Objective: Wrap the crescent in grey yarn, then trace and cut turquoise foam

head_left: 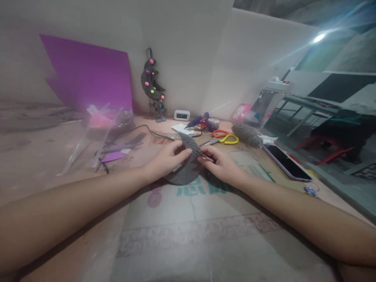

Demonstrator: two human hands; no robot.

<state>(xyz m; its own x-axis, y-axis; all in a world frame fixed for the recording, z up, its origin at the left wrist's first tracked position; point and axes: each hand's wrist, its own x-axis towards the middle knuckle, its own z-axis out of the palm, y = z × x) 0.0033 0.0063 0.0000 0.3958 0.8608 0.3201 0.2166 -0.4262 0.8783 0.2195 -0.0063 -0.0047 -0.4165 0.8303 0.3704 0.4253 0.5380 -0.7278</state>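
Observation:
A dark grey crescent moon shape [185, 174] is held low over the board, its upper part wound with grey yarn [190, 141]. My left hand [168, 157] grips its left side, thumb lying across the wound yarn. At the right edge, my right hand [216, 161] has its fingers closed, with thumb and fingertips pinching at the crescent's rim. A thin strand seems to lie by those fingertips, too small to make out. Part of the crescent is hidden behind my left fingers.
Beyond my hands lie scissors [225, 138], a blue glue gun [202, 121], a grey yarn ball [246, 135] and a white clock [181, 115]. A phone [288, 162] rests at right. A decorated moon [151, 80] hangs by purple card [91, 74]; plastic bags [102, 121] lie left.

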